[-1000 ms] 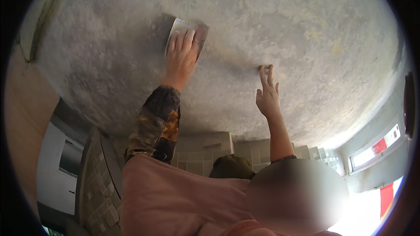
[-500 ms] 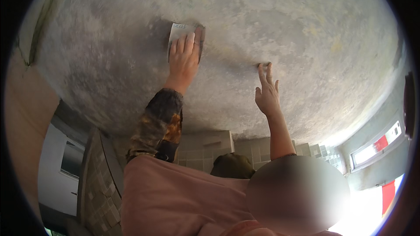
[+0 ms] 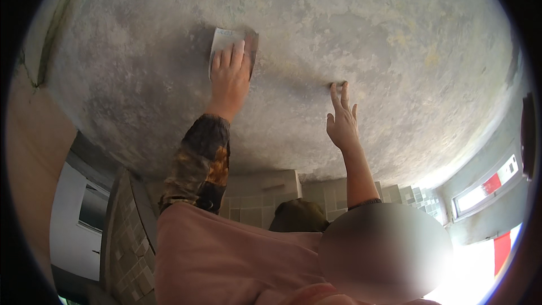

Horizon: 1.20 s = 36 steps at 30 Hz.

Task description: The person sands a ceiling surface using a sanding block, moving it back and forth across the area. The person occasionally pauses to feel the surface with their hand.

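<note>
A sheet of sandpaper [image 3: 224, 36], pale on its back with a brown folded edge, lies flat against a grey, mottled plaster surface [image 3: 299, 28]. Over it presses my left hand [image 3: 228, 82], fingers stretched along the sheet and holding it to the plaster. What lies under the palm is hidden. To the right, my right hand [image 3: 343, 124] rests two outstretched fingertips on the same surface, thumb apart, with nothing in it. A dark patterned sleeve [image 3: 203, 155] covers my left forearm; my right forearm is bare up to a dark cuff.
Tiled steps or ledges [image 3: 254, 209] run below the plaster. A white door [image 3: 76, 231] stands at lower left beside a tiled wall edge [image 3: 132, 248]. A narrow window [image 3: 488, 189] is at the right. Pink cloth [image 3: 226, 254] and a dark green rounded thing [image 3: 299, 214] fill the lower middle.
My left hand has slid slightly left across the plaster with the sandpaper. My right hand has shifted very slightly left, its fingertips still on the surface.
</note>
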Available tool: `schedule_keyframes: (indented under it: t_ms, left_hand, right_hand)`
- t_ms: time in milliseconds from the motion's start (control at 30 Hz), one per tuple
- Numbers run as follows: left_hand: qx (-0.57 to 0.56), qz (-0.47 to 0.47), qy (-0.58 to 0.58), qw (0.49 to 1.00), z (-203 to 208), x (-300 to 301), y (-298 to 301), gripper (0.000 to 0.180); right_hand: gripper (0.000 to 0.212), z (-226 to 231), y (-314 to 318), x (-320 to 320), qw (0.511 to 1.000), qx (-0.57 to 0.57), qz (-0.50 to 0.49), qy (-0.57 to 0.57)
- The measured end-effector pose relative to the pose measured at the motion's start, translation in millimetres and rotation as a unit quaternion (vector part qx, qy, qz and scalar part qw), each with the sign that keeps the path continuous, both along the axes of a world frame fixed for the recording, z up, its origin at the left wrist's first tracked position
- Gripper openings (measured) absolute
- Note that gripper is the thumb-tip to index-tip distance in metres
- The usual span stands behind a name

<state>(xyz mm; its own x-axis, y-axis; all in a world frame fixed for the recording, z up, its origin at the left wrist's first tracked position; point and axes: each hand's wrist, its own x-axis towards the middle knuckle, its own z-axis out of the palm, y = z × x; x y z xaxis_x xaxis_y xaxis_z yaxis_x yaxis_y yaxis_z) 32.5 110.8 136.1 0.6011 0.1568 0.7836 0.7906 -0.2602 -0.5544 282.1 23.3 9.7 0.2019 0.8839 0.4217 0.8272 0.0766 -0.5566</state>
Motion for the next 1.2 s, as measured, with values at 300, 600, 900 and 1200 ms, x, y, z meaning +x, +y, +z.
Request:
schedule_keyframes:
  t_ms: [300,600,900,1200]
  left_hand:
    - [-0.002,0.011,0.031,0.999,-5,2,-2,0.037]
    - [0.003,0.021,0.045,0.999,-4,0,-6,0.036]
    - [0.03,0.041,0.059,0.997,1,-9,1,0.025]
    - [0.027,0.059,0.081,0.995,5,-17,2,0.041]
  right_hand:
    - [0.083,-5,1,1,1.0,-0.007,0.006,0.013]
    - [0.083,-4,2,-3,1.0,-0.007,-0.001,0.006]
    - [0.082,-4,2,-3,1.0,-0.01,0.003,0.005]
    - [0.083,-4,2,-3,1.0,-0.008,0.001,0.009]
